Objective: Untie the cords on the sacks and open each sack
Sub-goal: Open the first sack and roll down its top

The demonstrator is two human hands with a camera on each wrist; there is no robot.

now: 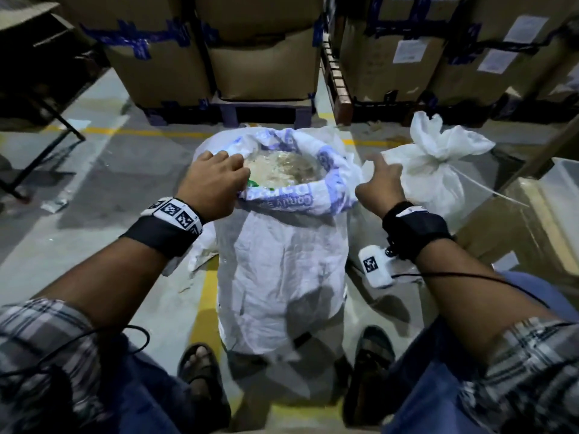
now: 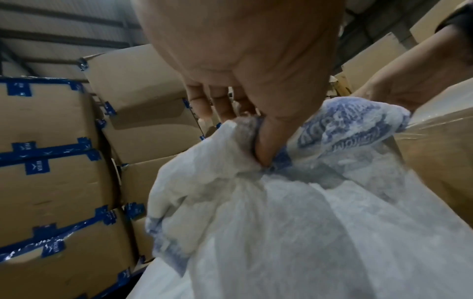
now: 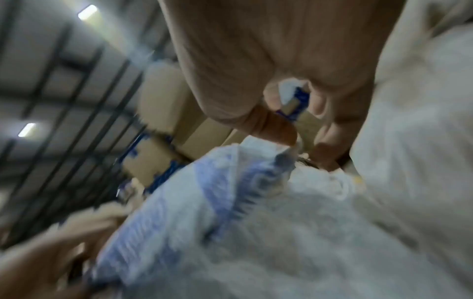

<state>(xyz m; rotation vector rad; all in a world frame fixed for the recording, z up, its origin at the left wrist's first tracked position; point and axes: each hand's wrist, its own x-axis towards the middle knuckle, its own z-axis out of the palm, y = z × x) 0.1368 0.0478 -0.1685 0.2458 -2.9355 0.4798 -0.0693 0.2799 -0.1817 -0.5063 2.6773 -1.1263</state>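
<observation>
A white woven sack (image 1: 282, 261) with blue print stands open between my feet, its rim (image 1: 332, 170) rolled down and pale grainy contents showing inside. My left hand (image 1: 216, 180) grips the left rim; in the left wrist view its thumb (image 2: 266, 141) digs into a fold of the sack (image 2: 294, 222) with the fingers on the other side. My right hand (image 1: 380, 180) hovers at the right rim with fingers spread; the blurred right wrist view shows its thumb (image 3: 279, 133) near the sack's edge (image 3: 230, 202), pinching nothing. A second white sack (image 1: 435, 173) stands to the right, its neck tied with a cord (image 1: 488, 189).
Stacked cardboard boxes (image 1: 266, 67) with blue tape sit on pallets right behind the sacks. A plastic-wrapped box (image 1: 526, 227) stands close on the right, and a dark metal frame (image 1: 47, 142) on the left. Yellow lines mark the concrete floor (image 1: 109, 195).
</observation>
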